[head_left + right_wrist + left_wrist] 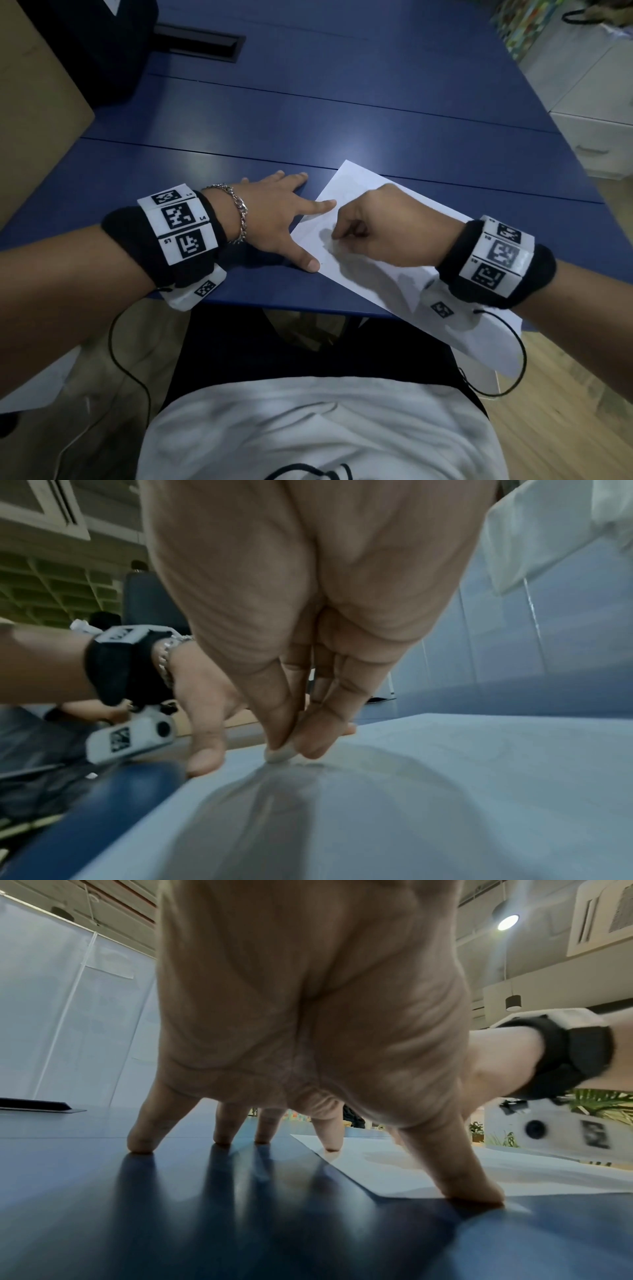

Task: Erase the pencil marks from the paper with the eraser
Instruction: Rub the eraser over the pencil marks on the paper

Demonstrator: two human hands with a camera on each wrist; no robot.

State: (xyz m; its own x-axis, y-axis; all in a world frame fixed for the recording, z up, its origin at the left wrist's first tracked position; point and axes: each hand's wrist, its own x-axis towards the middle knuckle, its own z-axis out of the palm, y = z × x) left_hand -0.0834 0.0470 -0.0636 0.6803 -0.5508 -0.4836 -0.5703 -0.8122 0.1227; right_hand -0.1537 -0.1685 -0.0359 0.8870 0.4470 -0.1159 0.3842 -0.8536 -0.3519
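Observation:
A white sheet of paper [380,274] lies slanted on the blue table [308,137], its near corner past the table's front edge. My right hand [387,228] pinches a small pale eraser [279,754] between thumb and fingers, its tip down on the paper [445,791]. Faint pencil marks [349,195] show beyond that hand. My left hand [274,212] is spread flat, with forefinger and thumb pressing on the paper's left edge [394,1172] and the other fingers [140,1139] on the table.
A black cable hatch [202,44] is set into the table at the far left, beside a dark bag [102,51] and a cardboard box [30,113]. White drawers [596,144] stand to the right. Cables hang from both wrist bands.

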